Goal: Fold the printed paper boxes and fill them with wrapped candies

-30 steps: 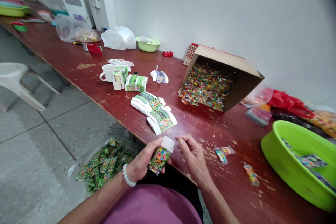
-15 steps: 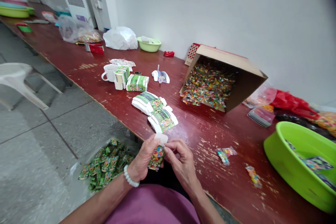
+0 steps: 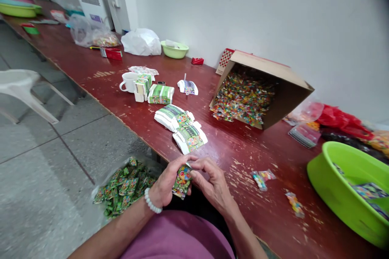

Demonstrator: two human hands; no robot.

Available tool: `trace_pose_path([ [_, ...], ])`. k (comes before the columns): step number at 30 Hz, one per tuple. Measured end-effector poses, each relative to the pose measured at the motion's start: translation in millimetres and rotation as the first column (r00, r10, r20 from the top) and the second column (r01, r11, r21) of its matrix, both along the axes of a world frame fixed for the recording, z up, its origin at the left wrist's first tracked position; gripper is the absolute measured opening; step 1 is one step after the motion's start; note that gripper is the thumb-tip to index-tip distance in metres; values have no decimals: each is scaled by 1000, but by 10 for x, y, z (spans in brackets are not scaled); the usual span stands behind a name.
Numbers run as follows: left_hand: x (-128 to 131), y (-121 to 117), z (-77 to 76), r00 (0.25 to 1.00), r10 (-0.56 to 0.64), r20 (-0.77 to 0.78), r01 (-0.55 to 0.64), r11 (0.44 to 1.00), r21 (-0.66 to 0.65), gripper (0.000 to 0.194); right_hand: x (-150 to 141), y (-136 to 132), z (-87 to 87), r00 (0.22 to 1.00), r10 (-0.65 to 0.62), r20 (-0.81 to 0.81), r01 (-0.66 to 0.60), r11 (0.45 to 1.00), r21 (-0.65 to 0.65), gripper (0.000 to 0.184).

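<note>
A small green printed candy box (image 3: 182, 181) is in my left hand (image 3: 166, 182), whose fingers wrap round its side. My right hand (image 3: 212, 181) pinches the box's top end, where only a sliver of white flap shows. Just beyond my hands on the table lie fanned stacks of flat green cartons (image 3: 190, 136). Below my left forearm, a clear bag (image 3: 97, 191) on the floor side holds a heap of filled green boxes (image 3: 126, 186). Small candy packets (image 3: 259, 180) lie to the right of my right hand.
A tilted cardboard box (image 3: 287, 101) full of wrapped candy stands by the wall. A green basin (image 3: 331, 186) is at the right edge. A white mug (image 3: 129, 82) and banded carton bundles (image 3: 161, 94) stand further left. A white stool (image 3: 24, 85) is on the floor.
The white flap that stood up from the box's top is now folded down under my fingers. My left fingers have moved over the top; the view has shifted slightly.
</note>
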State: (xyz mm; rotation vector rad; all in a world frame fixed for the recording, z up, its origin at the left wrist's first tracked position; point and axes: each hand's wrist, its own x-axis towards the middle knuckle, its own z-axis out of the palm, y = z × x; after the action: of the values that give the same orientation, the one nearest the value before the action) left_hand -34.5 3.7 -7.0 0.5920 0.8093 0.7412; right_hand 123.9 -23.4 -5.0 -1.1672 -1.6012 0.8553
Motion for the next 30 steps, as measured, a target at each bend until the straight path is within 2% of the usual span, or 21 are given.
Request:
trace_pose_path([
  [4,22,-2,-60,1000,7,2,-7,1000,12,47,-2,16,-40,992,-33,-123,12,986,-167,17],
  [8,47,-14,-81,1000,1,-10,-1,1000,5,59,-54,48,-69,960,-33,-278,-48,959,-280,23],
  [15,30,-16,-64,987,-20,-159,38,993,113,65,-76,134,-28,842,-98,-531,-176,880,-441,22],
  [17,26,-12,-55,985,-32,-168,54,990,127,65,-63,133,-42,842,-114,-528,-161,879,-448,23],
  [19,22,-8,-43,988,-36,-148,55,990,128,58,-45,105,-55,881,-106,-461,-108,905,-412,21],
  [22,14,-3,-27,997,-37,-69,41,998,48,47,-21,28,-41,961,-39,-275,-44,956,-290,17],
  [26,8,-3,-26,999,-48,2,48,996,-79,44,-18,-52,-17,996,-4,-85,-4,996,-89,14],
  [28,9,-7,-29,999,-49,4,49,997,-54,45,-23,-55,-38,993,-7,-120,-6,994,-112,15],
  [30,11,-15,-34,999,-46,-16,46,999,22,47,-23,-36,-73,974,-18,-228,-39,969,-245,17],
])
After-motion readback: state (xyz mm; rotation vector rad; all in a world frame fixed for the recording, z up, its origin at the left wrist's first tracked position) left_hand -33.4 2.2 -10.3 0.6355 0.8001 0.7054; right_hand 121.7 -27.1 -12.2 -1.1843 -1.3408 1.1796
